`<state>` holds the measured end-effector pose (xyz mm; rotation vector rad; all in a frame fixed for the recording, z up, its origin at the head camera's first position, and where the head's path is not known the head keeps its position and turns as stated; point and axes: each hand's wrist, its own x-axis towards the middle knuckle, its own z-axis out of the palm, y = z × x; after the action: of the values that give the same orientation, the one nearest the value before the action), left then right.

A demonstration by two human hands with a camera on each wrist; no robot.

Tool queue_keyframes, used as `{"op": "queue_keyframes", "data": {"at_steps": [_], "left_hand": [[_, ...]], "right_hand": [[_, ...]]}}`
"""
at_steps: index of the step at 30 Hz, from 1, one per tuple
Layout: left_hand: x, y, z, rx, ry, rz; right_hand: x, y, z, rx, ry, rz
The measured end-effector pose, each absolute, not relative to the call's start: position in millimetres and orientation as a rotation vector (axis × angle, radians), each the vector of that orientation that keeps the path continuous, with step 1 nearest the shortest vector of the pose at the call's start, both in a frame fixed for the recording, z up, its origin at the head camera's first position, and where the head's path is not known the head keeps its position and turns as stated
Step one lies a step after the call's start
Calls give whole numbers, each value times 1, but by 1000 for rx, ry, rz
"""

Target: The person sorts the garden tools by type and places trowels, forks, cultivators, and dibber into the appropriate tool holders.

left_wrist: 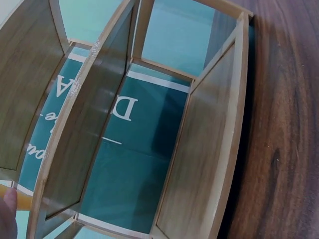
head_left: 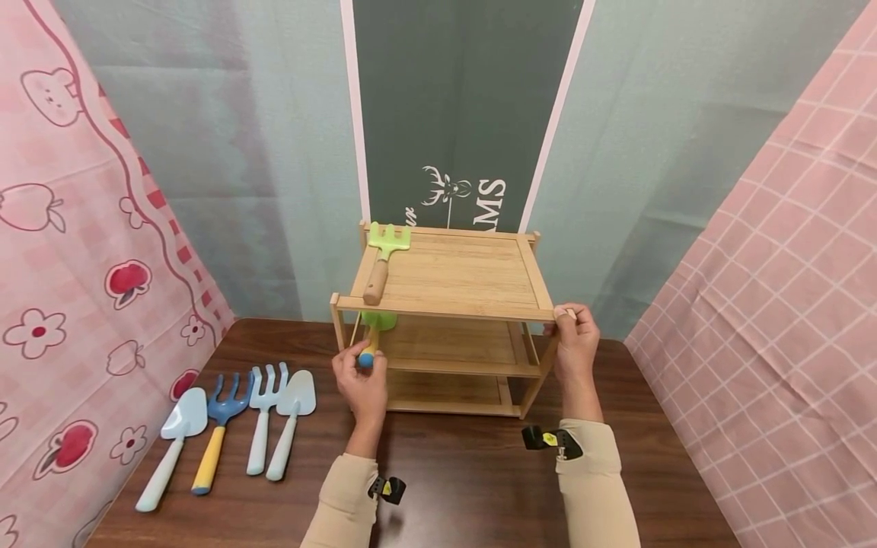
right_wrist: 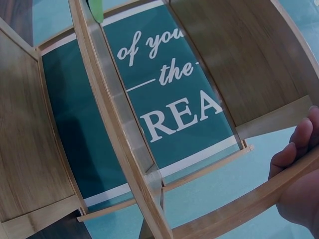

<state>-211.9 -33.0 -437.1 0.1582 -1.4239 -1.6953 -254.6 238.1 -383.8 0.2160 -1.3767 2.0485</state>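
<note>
A three-tier wooden rack (head_left: 473, 274) stands on the table, and a small hand fork with green tines and a wooden handle (head_left: 376, 281) lies at the left of its top shelf. My left hand (head_left: 363, 388) is at the left front of the middle tier, its fingers pinching the blue-tipped yellow handle of a green-bladed garden trowel (head_left: 373, 336). The trowel's blade lies deeper in, partly hidden under the top shelf. At the rack's front right corner my right hand (head_left: 577, 342) grips the frame, with the thumb on top; the right wrist view shows fingers (right_wrist: 299, 137) behind a wooden bar.
Left of the rack on the brown table (head_left: 452, 479) lie a pale blue trowel (head_left: 186, 415), a blue fork with a yellow handle (head_left: 218, 434), a light blue fork (head_left: 263, 411) and a whitish trowel (head_left: 296, 396). Fabric curtains (head_left: 774, 289) surround the table.
</note>
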Motion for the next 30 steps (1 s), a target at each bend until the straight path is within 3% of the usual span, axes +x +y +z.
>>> {"op": "queue_keyframes", "data": {"at_steps": [30], "left_hand": [[-205, -36, -451, 94, -1494, -1501]], "right_hand": [[-254, 238, -383, 205, -1382, 2035]]}}
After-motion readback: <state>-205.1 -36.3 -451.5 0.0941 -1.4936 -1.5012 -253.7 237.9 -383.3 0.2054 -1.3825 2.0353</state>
